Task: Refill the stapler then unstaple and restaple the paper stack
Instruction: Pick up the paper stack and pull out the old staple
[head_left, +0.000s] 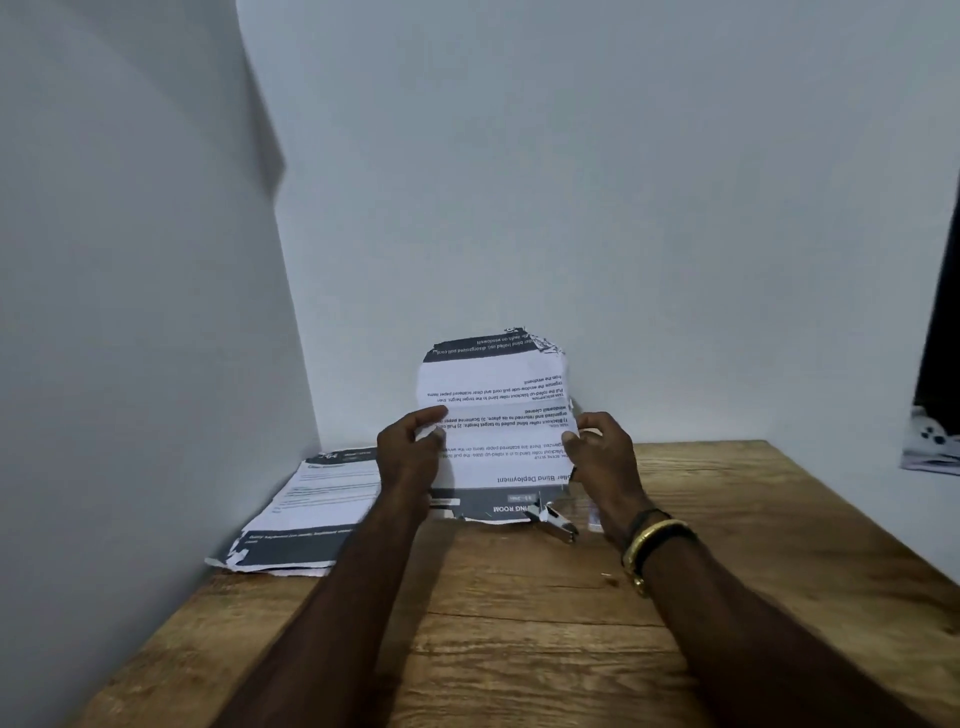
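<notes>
I hold a stack of printed paper (496, 410) upright above the wooden table (519, 623), its text upside down to me and its top right corner torn. My left hand (410, 457) grips the stack's left edge, and my right hand (602, 457) grips its right edge. A small metal stapler (553, 519) lies on the table just below the stack's lower edge, between my wrists. A small clear item (592, 519) sits beside the stapler, partly hidden by my right wrist; what it is I cannot tell.
More printed sheets (306, 514) with torn edges lie flat at the table's back left corner against the wall. Walls close in behind and on the left. A dark opening and patterned cloth (930, 441) show at the far right.
</notes>
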